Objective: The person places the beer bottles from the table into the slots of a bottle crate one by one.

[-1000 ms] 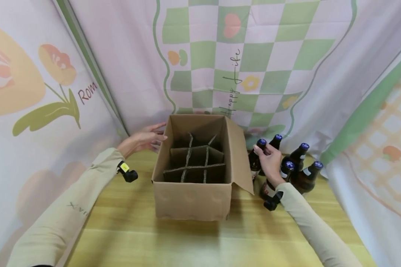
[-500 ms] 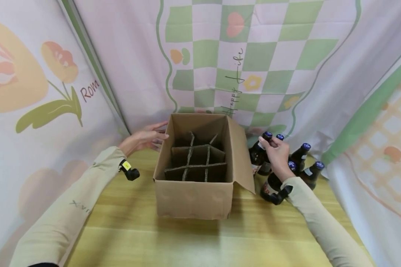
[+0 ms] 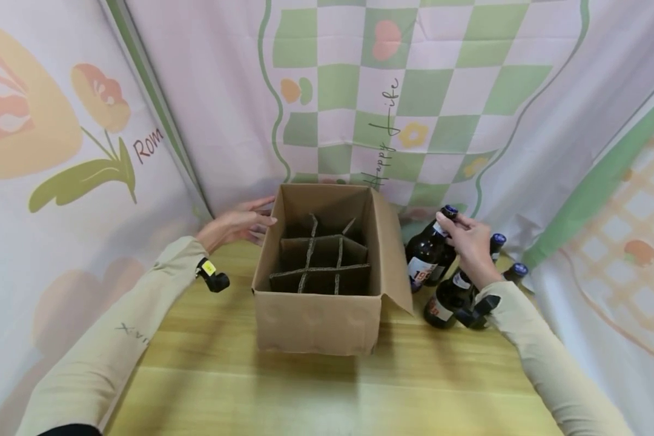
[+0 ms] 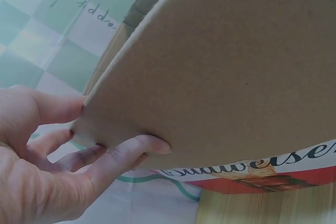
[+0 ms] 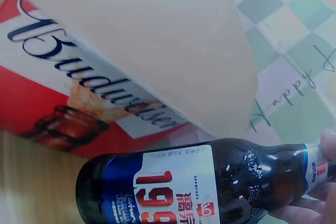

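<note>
An open cardboard box (image 3: 316,324) stands on the table, its inside split by cardboard dividers (image 3: 308,257). At its left side my left hand (image 3: 231,227) holds the hanging flap (image 4: 220,77), thumb on the outer face and other fingertips around the edge. To the right of the box, my right hand (image 3: 473,245) grips a brown beer bottle (image 3: 426,249) by its neck. This bottle tilts, its blue cap leaning right, and the right wrist view shows its white-and-blue label (image 5: 176,187). Behind it, partly hidden, stands another dark bottle (image 3: 440,267).
More blue-capped bottles (image 3: 451,298) stand close together right of the box, partly covered by my right hand and wrist. The box's right flap (image 3: 395,260) folds outward toward them. A patterned curtain (image 3: 387,91) hangs behind the wooden table (image 3: 207,369).
My right hand has moved right, tipping the held bottle so its neck leans right and its label shows in the head view. My left hand keeps its place on the box.
</note>
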`<state>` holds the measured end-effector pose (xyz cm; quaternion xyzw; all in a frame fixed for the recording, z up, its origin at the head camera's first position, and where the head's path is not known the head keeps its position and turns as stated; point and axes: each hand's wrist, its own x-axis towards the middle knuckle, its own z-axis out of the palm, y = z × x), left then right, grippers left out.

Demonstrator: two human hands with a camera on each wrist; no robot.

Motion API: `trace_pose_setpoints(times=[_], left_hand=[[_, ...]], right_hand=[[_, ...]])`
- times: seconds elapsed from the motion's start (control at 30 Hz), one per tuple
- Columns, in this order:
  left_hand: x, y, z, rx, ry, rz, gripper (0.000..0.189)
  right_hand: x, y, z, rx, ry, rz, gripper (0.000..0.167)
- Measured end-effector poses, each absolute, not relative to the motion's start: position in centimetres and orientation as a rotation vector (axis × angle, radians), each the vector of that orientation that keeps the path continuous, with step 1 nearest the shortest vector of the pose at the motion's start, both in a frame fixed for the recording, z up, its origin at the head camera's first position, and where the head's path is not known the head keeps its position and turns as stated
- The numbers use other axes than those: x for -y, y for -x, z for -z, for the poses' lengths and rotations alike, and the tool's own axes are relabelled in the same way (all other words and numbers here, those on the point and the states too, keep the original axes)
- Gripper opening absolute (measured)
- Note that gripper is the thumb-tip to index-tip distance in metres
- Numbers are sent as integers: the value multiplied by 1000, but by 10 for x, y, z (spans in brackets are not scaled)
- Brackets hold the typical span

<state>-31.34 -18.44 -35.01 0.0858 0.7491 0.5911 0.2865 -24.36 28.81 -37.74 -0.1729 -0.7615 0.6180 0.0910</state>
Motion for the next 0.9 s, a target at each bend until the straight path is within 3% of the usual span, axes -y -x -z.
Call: trace_pose_setpoints(times=[0.47, 0.53, 0.63, 0.7, 0.9], left_hand=[[182, 311, 352, -1993, -195, -1615, 83], [181, 312, 351, -2007, -180, -1611, 83], [178, 313, 351, -2010, -174, -1615, 82], [176, 314, 351, -2000, -171, -1622, 82], [174, 317, 350, -2016, -143, -1616, 81]], right_hand=[[-305, 251, 345, 1972, 445, -2005, 79], [-306, 252, 341, 1918, 403, -2017, 67], [-307, 254, 335, 1840, 343, -2035, 34], [-309, 254, 329, 1825, 321, -2020, 25], [-308, 255, 310, 1839, 317, -1968, 44]])
